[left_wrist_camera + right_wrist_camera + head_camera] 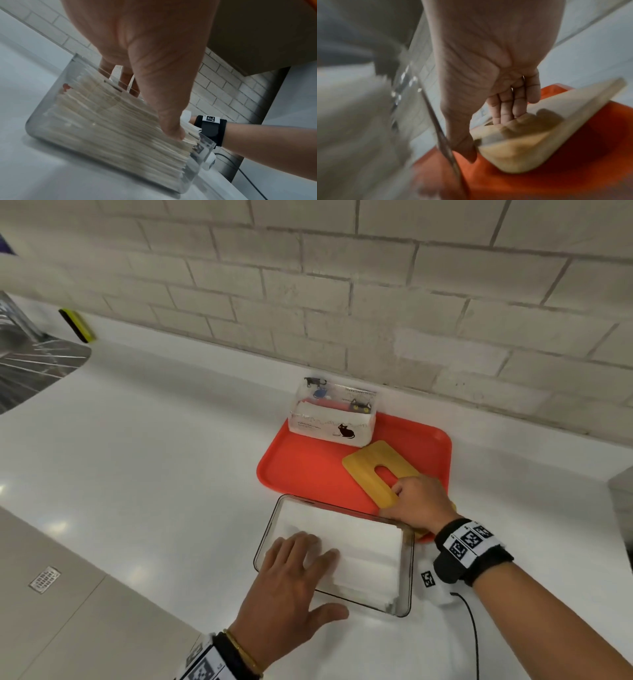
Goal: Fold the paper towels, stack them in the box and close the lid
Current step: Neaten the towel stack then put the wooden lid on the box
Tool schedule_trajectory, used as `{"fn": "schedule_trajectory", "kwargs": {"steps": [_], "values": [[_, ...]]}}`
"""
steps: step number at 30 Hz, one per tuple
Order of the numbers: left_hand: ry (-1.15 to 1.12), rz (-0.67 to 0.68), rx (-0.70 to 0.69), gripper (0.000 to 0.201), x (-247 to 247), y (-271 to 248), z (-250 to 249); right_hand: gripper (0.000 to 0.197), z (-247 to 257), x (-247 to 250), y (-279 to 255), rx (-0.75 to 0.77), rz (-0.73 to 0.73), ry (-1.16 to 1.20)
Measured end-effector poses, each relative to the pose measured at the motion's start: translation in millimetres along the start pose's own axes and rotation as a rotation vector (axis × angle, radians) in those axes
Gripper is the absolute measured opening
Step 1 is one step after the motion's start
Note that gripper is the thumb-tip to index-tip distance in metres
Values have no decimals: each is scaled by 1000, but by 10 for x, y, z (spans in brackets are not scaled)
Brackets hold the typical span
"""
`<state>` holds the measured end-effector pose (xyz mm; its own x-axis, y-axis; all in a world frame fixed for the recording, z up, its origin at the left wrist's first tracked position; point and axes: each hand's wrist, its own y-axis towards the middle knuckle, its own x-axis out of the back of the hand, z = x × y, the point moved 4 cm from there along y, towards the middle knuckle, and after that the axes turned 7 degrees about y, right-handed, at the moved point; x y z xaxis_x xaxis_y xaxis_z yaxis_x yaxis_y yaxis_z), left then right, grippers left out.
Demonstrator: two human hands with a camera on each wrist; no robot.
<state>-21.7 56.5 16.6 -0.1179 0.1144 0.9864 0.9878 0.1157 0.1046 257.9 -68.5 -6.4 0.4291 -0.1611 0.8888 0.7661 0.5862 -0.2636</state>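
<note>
A clear box [407,570] [34,121] on the white counter holds a stack of folded white paper towels [370,546] [120,135]. My left hand [294,573] [154,67] lies flat on the stack with straight, spread fingers, thumb at the near rim. The wooden lid [373,463] [522,155], with an oblong slot, lies tilted on the red tray [301,470] [539,182] behind the box. My right hand [418,498] [488,94] grips the lid's near end, fingers hooked through the slot and thumb at its edge.
A paper towel pack with black cat prints [330,419] stands at the tray's far left corner against the brick wall. A steel sink [30,361] and a yellow sponge [77,325] are at far left. A black cable [472,631] runs by my right wrist.
</note>
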Motion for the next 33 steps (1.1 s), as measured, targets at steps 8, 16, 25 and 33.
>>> {"fn": "schedule_trajectory", "kwargs": {"steps": [8, 16, 25, 33], "values": [[69, -50, 15, 64, -70, -30, -20, 46, 114, 739, -865, -53, -12, 443], [74, -138, 18, 64, -87, -85, -69, 55, 749, 444, -1596, 329, 40, 242], [90, -166, 39, 68, -205, -203, -77, 59, 852, 86, -1485, 445, 116, 129], [73, -225, 46, 68, -220, -244, -60, 58, 884, 60, -1390, 446, 191, 45]]}}
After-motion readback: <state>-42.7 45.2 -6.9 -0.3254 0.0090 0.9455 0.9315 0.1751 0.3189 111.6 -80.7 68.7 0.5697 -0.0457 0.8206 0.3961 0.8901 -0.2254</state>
